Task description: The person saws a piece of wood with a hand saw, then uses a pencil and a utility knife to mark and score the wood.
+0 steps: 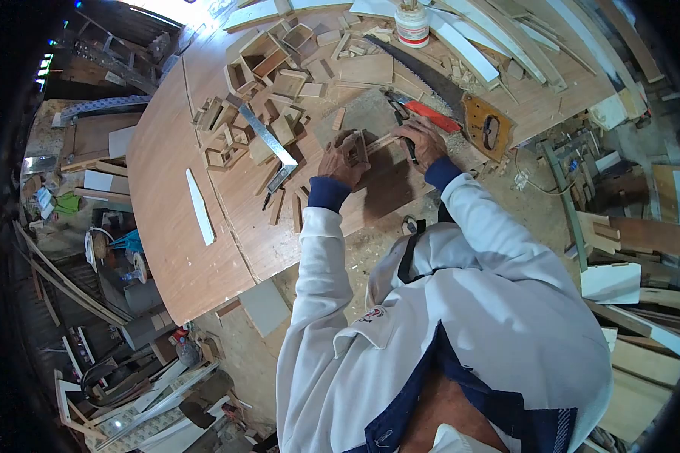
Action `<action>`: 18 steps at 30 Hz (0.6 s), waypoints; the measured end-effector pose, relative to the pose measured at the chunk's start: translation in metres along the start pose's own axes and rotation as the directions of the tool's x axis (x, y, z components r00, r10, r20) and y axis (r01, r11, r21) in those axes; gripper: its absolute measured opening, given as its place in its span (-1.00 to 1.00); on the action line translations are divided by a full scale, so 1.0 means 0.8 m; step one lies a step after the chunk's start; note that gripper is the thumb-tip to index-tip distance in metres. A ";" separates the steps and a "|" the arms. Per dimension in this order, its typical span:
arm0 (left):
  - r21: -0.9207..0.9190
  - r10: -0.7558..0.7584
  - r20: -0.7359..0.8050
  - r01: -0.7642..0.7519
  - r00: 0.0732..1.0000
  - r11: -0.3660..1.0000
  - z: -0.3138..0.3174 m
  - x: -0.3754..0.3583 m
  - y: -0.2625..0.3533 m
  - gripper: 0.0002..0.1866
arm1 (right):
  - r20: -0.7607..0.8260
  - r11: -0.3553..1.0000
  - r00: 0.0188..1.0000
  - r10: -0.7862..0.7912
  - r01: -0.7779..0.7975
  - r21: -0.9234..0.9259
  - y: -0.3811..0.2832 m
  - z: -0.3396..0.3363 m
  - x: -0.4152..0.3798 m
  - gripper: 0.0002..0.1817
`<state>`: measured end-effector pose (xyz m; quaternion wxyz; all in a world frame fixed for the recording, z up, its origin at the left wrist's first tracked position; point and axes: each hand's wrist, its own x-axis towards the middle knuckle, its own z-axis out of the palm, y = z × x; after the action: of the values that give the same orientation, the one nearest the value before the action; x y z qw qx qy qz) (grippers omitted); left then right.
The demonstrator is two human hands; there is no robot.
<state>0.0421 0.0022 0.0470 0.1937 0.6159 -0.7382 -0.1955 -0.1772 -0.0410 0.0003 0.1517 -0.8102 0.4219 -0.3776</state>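
Observation:
My left hand [341, 160] is closed around a small wooden box-like frame [358, 151] over the workbench. A narrow pale wood strip [384, 142] spans from the frame to the fingers of my right hand [425, 142]. That hand is closed on a slim dark tool [410, 150], its kind not clear. Just beyond it lie a red-handled tool [434, 115] and a handsaw [485, 124] with a wooden handle. A combination square [268, 137] rests on wood pieces left of my left hand. Under my hands is a flat grey-brown board [355, 113].
Several small wooden boxes [258, 59] and offcuts crowd the bench's far middle. A white glue jar [412, 26] stands at the back beside long curved strips [491, 38]. A white pointed piece [199, 208] lies on the left tabletop [166, 257]. Scrap wood [612, 283] fills the right side.

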 end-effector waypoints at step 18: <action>-0.027 0.071 0.030 -0.070 0.997 0.997 0.001 0.000 -0.007 -0.37 | 0.019 0.996 0.999 0.039 -0.040 0.082 0.017 0.012 0.000 -0.82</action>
<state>0.0464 0.0010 0.0434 0.1969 0.5837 -0.7599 -0.2076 -0.1782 -0.0496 -0.0140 0.1962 -0.7981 0.4205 -0.3845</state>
